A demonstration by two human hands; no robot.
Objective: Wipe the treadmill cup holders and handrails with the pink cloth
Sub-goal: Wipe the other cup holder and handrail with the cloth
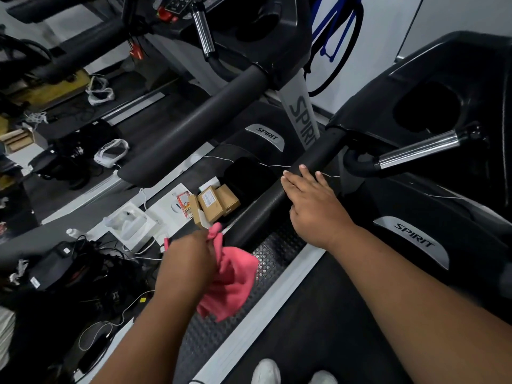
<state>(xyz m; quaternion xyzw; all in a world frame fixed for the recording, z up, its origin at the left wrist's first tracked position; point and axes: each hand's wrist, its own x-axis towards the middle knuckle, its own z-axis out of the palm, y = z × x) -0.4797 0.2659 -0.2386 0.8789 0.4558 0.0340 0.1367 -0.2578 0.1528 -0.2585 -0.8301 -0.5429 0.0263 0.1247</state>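
Left grip (191,259) around bunched pink cloth (232,284)

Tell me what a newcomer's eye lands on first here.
The pink cloth, bunched in the left hand low at centre, stands out against the dark gear. Just above, the right hand rests flat on the black handrail, with white SPIRIT lettering on the upright behind.

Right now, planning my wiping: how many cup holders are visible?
2: one cup holder on the near treadmill console at right, another on the far treadmill's console at top. Others may be out of frame.
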